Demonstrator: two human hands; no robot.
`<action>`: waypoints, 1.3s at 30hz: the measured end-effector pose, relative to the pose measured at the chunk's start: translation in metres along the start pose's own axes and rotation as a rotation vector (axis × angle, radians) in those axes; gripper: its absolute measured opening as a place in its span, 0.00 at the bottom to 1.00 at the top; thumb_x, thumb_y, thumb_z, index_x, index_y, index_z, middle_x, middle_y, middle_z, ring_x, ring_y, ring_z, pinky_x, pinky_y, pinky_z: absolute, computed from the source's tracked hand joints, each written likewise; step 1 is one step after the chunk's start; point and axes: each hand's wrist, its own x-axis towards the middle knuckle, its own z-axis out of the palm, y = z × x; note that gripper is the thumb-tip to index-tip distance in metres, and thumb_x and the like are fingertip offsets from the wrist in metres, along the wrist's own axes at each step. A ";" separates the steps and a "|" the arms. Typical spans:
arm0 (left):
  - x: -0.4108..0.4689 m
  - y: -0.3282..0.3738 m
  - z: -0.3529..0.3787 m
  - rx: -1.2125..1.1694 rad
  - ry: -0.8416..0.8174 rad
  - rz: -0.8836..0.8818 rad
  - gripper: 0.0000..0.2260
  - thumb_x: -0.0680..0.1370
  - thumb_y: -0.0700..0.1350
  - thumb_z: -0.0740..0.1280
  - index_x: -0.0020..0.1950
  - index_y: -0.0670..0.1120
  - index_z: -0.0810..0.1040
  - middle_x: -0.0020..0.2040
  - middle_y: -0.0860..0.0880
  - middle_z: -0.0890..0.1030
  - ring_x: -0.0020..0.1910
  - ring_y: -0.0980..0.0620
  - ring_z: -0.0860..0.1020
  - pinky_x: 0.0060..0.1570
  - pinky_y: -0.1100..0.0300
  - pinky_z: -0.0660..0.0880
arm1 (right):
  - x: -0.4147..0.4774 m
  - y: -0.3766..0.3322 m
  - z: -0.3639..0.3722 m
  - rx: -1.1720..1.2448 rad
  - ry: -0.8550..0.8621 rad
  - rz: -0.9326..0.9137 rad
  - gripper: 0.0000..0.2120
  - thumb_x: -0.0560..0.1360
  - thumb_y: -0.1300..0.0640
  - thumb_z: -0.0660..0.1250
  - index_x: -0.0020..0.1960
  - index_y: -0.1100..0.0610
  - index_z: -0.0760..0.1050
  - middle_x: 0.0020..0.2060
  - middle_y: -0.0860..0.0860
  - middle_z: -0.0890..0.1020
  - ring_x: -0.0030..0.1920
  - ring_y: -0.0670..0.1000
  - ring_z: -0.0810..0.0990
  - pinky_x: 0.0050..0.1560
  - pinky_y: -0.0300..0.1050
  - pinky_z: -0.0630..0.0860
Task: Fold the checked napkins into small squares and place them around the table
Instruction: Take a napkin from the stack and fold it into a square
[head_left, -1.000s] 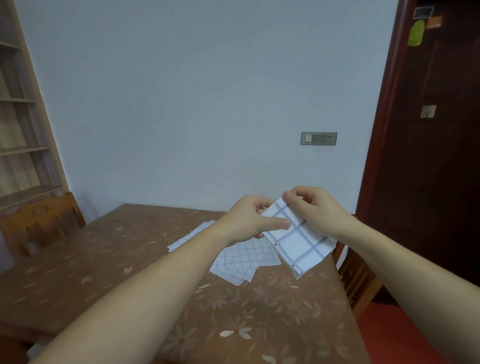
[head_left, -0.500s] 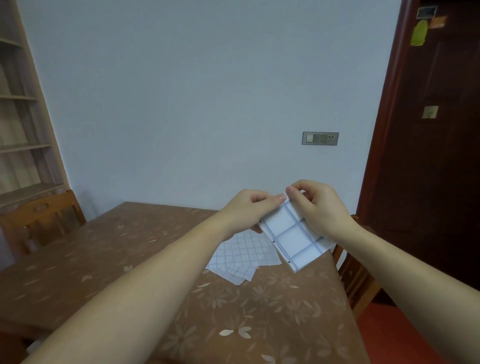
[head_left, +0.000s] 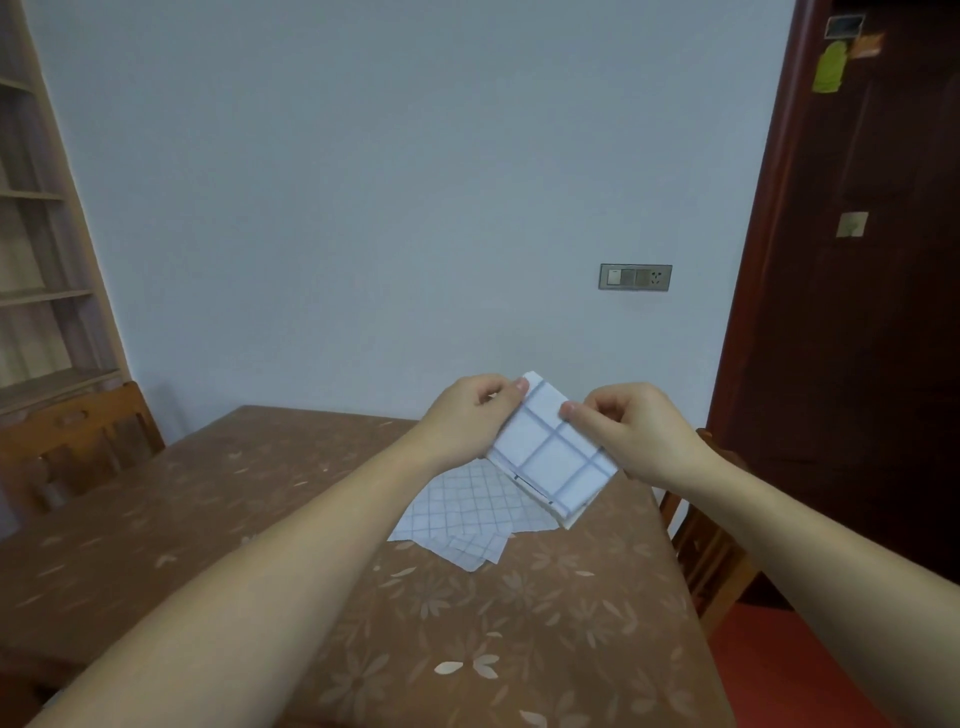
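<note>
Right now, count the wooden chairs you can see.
2. One chair stands at the table's left side, beside the shelves; a second chair at the table's right edge, near the dark door. More may sit out of frame.

The folded napkin (head_left: 553, 457) is soft matt cloth. The worktop (head_left: 208, 499) wears a smooth, faintly glossy brown cover. The chair (head_left: 78, 441) is varnished wood.
</note>
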 end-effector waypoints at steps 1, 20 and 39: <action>0.001 0.000 -0.001 0.016 0.001 -0.005 0.19 0.80 0.57 0.61 0.41 0.42 0.76 0.32 0.52 0.72 0.31 0.53 0.72 0.31 0.60 0.71 | 0.000 -0.001 0.001 -0.015 -0.012 -0.013 0.21 0.78 0.47 0.67 0.34 0.62 0.78 0.26 0.54 0.75 0.24 0.47 0.70 0.25 0.42 0.66; -0.001 -0.011 0.002 0.021 0.456 0.056 0.21 0.82 0.55 0.57 0.37 0.40 0.68 0.29 0.49 0.67 0.27 0.49 0.67 0.26 0.49 0.72 | -0.010 0.004 0.019 0.628 -0.298 0.403 0.04 0.77 0.61 0.69 0.48 0.62 0.80 0.35 0.56 0.84 0.27 0.45 0.79 0.30 0.35 0.75; -0.016 -0.054 0.051 -0.440 0.117 -0.392 0.15 0.73 0.53 0.74 0.54 0.45 0.80 0.50 0.48 0.83 0.44 0.52 0.82 0.39 0.59 0.77 | -0.027 0.056 0.020 0.496 -0.308 0.443 0.10 0.82 0.56 0.61 0.47 0.58 0.80 0.28 0.53 0.77 0.27 0.48 0.74 0.31 0.37 0.72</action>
